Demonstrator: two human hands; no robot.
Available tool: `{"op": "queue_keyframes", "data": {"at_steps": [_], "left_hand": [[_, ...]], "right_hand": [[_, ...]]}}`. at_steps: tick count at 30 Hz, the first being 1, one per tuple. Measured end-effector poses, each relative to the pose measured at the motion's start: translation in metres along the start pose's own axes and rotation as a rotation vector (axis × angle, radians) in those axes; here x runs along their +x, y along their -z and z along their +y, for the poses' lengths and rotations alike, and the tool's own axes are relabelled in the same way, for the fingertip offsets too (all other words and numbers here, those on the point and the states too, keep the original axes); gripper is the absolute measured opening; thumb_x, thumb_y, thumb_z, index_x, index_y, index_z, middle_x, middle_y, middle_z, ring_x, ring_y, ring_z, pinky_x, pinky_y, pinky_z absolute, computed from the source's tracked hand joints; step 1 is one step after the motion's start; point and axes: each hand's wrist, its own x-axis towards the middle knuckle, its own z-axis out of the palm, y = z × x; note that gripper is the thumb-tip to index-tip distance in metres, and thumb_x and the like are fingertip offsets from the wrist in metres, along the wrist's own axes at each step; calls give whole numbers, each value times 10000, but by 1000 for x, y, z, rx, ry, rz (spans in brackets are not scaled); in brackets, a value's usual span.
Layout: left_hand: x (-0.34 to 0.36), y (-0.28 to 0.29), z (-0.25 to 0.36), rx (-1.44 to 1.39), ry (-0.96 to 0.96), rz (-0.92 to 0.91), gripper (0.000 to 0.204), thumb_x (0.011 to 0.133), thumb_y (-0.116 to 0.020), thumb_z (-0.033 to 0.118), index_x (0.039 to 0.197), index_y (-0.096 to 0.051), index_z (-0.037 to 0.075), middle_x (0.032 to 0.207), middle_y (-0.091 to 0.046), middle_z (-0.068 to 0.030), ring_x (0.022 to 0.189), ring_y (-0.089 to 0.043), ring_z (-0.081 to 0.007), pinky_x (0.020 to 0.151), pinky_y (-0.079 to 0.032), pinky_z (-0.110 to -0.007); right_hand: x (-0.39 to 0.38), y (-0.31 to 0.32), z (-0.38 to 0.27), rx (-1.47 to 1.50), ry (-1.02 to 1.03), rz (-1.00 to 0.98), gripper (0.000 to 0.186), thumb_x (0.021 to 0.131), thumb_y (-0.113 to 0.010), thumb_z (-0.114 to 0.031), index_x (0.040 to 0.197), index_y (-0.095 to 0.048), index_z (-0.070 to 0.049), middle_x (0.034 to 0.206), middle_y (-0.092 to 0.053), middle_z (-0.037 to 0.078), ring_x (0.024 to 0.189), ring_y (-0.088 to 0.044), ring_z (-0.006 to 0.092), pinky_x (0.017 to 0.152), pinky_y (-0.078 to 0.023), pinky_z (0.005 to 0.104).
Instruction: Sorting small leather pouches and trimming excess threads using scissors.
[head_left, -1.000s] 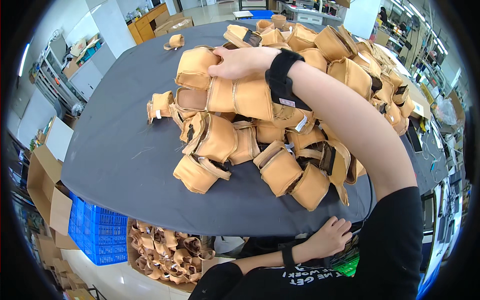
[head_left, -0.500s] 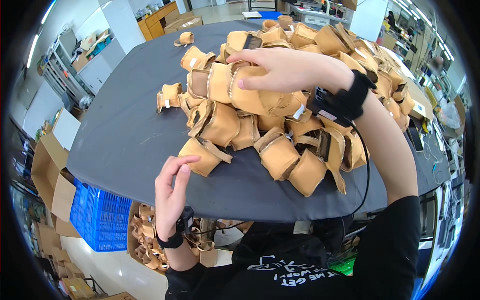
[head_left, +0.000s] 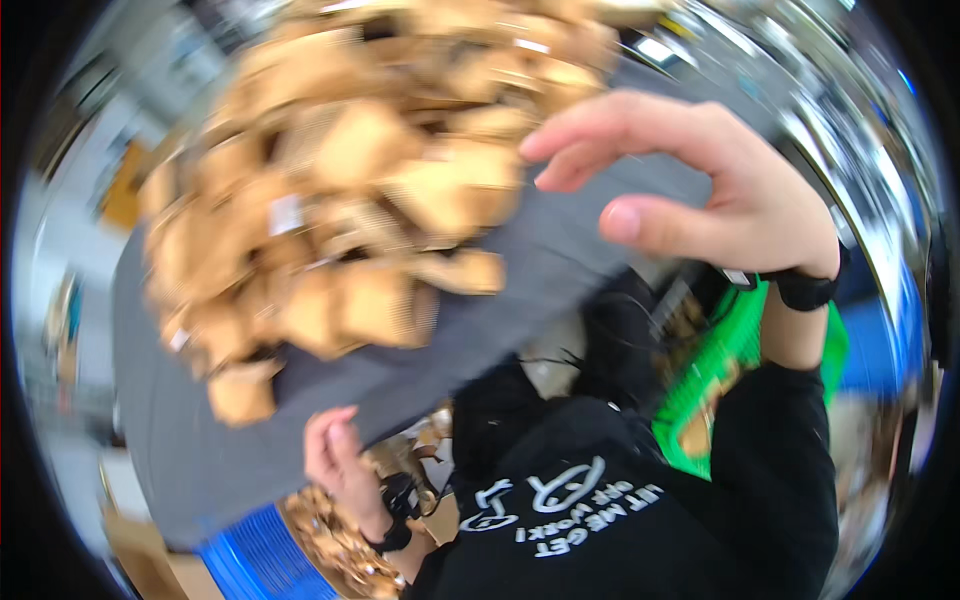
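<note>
Tan fabric pouches with zippers and small white tags (head_left: 360,150) lie heaped on the dark grey padded table (head_left: 170,420), blurred by motion. My right hand (head_left: 680,180) hangs in the air at the right of the heap, empty, its fingers apart and loosely bent. Below the heap, at the table's near edge, my left hand (head_left: 340,450) is raised with slightly bent fingers and nothing visible in them. A dark strap is on each wrist.
A green plastic crate (head_left: 680,440) stands beside me at lower right. Below the table at lower left are a blue crate (head_left: 260,560), a cardboard carton (head_left: 135,555) and more tan pieces (head_left: 340,540). Blurred equipment lines the room's right side.
The view has swung sharply, shifting the heap leftward and bringing the green crate into fuller view. My right hand has left the pouches and moved rightward; my left hand rose from the lower edge earlier.
</note>
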Motion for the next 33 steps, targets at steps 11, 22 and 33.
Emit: {"op": "queue_keyframes", "data": {"at_steps": [11, 22, 33], "left_hand": [[4, -96, -38, 496, -596, 23, 192, 906, -473, 88, 869, -612, -39, 823, -619, -102, 767, -571, -204, 718, -451, -301], [13, -96, -57, 690, -586, 76, 214, 912, -483, 128, 850, -636, -8, 817, -629, -53, 735, -561, -160, 685, -452, -268], [18, -90, -59, 771, -591, 133, 232, 912, -481, 138, 809, -634, -3, 794, -628, -38, 723, -554, -160, 686, -443, -271]], "right_hand": [[-463, -72, 49, 186, -1466, 820, 586, 872, -584, -291, 1342, -320, -62, 1142, -562, 133, 1077, -532, 209, 927, -407, 318], [-498, -225, 192, -772, -1527, 337, 1067, 541, -764, -421, 1416, -172, -268, 1322, -332, 253, 1188, -395, 391, 964, -327, 525], [-495, -225, 211, -655, -1331, 197, 1046, 520, -754, -498, 1400, -235, -273, 1298, -285, 335, 1068, -467, 423, 800, -410, 453]]}}
